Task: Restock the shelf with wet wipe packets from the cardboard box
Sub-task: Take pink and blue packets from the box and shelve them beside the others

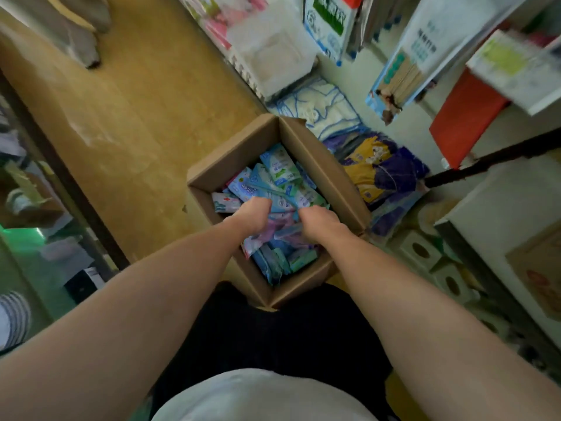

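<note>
Soft, dim indoor light is falling evenly with a yellow-green cast and few hard shadows, while motion blur is smearing the shelf goods (513, 65) at upper right and wide-angle distortion is stretching the forearms (127, 305) along the bottom edge.

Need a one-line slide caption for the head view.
Both hands, left hand and right hand, reach into the open cardboard box of wet wipe packets.
</note>
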The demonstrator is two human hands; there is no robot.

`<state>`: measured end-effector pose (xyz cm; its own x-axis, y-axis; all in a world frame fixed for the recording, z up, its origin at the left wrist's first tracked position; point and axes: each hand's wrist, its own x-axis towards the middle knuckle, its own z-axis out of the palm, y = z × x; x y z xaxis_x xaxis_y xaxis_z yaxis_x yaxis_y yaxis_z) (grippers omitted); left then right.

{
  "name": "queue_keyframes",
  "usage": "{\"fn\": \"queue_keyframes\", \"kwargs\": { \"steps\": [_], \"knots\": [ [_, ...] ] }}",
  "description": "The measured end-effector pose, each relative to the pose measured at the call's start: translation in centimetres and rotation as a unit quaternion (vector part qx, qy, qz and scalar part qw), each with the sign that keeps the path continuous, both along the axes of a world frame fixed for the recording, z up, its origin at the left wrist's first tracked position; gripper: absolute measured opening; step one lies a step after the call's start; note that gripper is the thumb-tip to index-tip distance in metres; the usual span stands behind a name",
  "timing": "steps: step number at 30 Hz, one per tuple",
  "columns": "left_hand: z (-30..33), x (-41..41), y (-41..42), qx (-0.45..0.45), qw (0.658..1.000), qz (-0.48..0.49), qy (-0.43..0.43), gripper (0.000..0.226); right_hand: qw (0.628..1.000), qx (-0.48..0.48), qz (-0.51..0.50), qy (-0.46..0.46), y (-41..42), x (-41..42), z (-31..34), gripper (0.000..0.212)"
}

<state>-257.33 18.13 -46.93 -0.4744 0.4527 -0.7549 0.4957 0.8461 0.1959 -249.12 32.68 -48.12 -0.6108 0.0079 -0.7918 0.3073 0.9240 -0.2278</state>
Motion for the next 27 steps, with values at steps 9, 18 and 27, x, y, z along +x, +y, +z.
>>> {"fn": "queue_keyframes", "kwargs": {
  "steps": [9, 18, 27],
  "knots": [
    [6.6, -0.5, 1.6, 0.07, 0.995, -0.068, 0.023, 0.018, 0.976, 0.009, -0.196, 0.091, -1.0, 3.4, 6.7, 0.005],
    [12.3, 3.6, 4.9, 0.184, 0.957, -0.22, 0.045, 0.05, 0.935, 0.105, -0.294, 0.168, -0.2, 11.2, 15.1, 0.054],
    [19.7, 13.1, 11.2, 0.244, 0.901, -0.352, 0.073, 0.025, 0.864, 0.184, -0.426, 0.196, 2.9, 22.7, 23.5, 0.054]
  ]
}}
